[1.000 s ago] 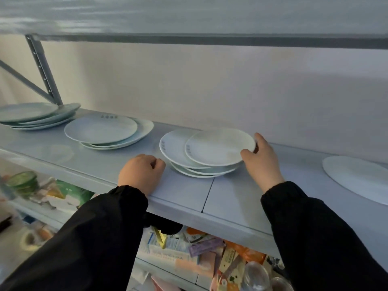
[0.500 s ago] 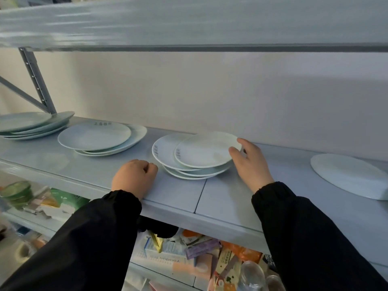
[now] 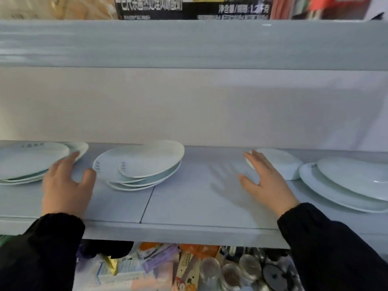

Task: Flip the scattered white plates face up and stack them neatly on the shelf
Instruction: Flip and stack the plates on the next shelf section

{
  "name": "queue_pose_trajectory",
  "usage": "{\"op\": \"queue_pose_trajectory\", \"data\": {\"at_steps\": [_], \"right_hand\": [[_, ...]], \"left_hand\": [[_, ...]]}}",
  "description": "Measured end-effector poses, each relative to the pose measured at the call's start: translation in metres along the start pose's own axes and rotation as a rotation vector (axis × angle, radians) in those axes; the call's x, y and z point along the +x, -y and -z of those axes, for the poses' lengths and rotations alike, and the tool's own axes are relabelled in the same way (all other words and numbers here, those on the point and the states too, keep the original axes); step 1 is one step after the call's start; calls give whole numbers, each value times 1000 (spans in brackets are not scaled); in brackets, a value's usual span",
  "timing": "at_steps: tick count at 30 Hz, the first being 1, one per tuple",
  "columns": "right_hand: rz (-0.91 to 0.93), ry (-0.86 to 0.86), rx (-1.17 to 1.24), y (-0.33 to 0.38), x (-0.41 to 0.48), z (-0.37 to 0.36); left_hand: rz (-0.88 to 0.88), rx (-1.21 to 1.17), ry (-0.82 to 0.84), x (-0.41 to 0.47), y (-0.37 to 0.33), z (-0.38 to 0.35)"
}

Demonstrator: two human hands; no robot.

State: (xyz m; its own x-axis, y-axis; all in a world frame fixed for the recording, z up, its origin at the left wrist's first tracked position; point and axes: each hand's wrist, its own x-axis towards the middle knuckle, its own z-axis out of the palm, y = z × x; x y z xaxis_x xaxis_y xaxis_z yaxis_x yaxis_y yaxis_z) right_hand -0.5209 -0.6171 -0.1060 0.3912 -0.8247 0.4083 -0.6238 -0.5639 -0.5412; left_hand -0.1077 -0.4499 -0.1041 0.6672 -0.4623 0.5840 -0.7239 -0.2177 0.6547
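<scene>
Shelf (image 3: 189, 206) holds plates: left stack (image 3: 31, 160), middle stack (image 3: 144, 166), lone plate (image 3: 281, 162) (looks face-down). Left hand (image 3: 67, 185) by left stack, right hand (image 3: 266, 181) at lone plate, contact unclear; both spread wide, holding nothing.

A left stack (image 3: 31, 164) of white plates is lying askew on the shelf (image 3: 189, 206); a middle stack (image 3: 147, 162) is sitting uneven, its top plate tilting; a single plate (image 3: 283, 164) is resting face down; a right pair (image 3: 346, 179) is overlapping off-centre.
</scene>
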Motion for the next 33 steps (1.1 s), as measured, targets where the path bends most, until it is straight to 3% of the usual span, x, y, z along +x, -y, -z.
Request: {"op": "queue_pose_trajectory", "data": {"at_steps": [7,11,16,23,33], "right_hand": [[-128,-100,-111,-59,-57,64],[-173,-157,-156,-74,-75,74],[-93,-249,-300,-73,-77,68],[-112,-373,-274,-76,-77,66],[-102,-344,-295,-84,-74,65]], "left_hand": [[-310,-205,38,-17,-128,-41],[-431,-276,205,-45,-189,-85],[-582,-275,396,-83,-242,-138],[-677,-255,630,-115,-289,-206],[-736,-36,795,-129,-299,-277]]}}
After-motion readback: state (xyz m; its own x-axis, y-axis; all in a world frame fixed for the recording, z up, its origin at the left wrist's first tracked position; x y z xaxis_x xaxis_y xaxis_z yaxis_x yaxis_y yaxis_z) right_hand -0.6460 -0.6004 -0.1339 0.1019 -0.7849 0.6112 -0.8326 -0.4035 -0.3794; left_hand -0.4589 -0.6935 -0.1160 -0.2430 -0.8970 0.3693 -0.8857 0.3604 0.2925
